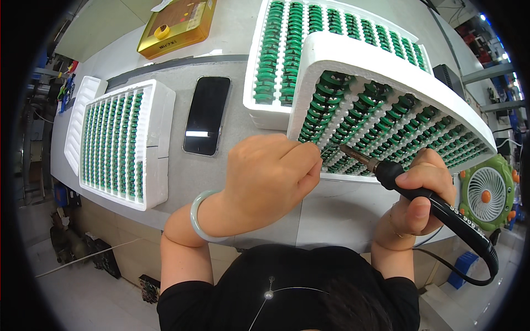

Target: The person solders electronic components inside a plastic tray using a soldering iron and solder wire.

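My right hand (422, 196) grips a black soldering iron (436, 207), its metal tip (353, 154) pointing left at the near edge of a white foam tray (353, 52) filled with rows of green ring-shaped coils (386, 124). My left hand (270, 174) is curled shut right at that tray's near left corner, fingertips pinched close to the iron's tip; what it pinches is too small to tell. A pale green bangle (197, 218) circles my left wrist. The tray rests tilted over a second foam tray (265, 113) of green coils behind it.
A third foam tray of green coils (157, 129) lies at the left on the grey table (331, 212). A black phone (207, 115) lies between the trays. A yellow box (176, 25) sits at the back. A small green fan (488, 193) stands at the right. The iron's cord (469, 276) loops below.
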Tool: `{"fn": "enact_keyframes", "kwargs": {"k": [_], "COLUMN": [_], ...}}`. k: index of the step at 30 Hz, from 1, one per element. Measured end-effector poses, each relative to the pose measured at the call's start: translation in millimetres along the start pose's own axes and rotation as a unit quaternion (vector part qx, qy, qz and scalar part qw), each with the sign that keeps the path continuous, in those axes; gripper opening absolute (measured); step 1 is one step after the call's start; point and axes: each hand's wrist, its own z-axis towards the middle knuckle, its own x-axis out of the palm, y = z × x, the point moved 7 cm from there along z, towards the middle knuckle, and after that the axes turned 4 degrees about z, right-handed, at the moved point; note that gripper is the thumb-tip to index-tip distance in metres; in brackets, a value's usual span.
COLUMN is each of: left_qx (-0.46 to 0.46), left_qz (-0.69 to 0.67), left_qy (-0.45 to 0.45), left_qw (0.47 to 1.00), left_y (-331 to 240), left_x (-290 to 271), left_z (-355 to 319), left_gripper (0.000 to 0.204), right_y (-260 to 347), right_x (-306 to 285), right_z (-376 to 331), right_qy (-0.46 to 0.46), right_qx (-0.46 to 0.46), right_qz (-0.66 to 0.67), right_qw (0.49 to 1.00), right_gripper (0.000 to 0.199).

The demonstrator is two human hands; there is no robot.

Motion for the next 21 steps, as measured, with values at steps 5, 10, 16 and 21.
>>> {"fn": "enact_keyframes", "kwargs": {"k": [5,10,16,21], "left_qx": [-0.006,-0.003,-0.011,0.021], "left_qz": [0.002,-0.002,-0.029,-0.052], "left_qy": [0.003,0.006,0.003,0.011], "left_qw": [1.000,1.000,1.000,0.998], "left_y": [1.5,-0.7,-8.5,-16.6], "left_x": [2.3,0.7,-6.3,8.0], "left_z": [-0.8,1.7,0.6,-6.7], "left_gripper": [0.017,0.017,0.015,0.014], "right_y": [1.0,0.9,6.3,4.3], "right_x": [2.3,-0.9,-17.1,-21.3], "right_z": [0.2,0.1,-0.2,1.2], "right_qy": [0.005,-0.007,-0.053,-0.050], "right_qx": [-0.004,-0.009,-0.022,-0.027], "right_qz": [-0.005,-0.009,-0.015,-0.017], "right_qw": [1.000,1.000,0.998,0.998], "right_gripper": [0.041,0.043,0.047,0.045]}}
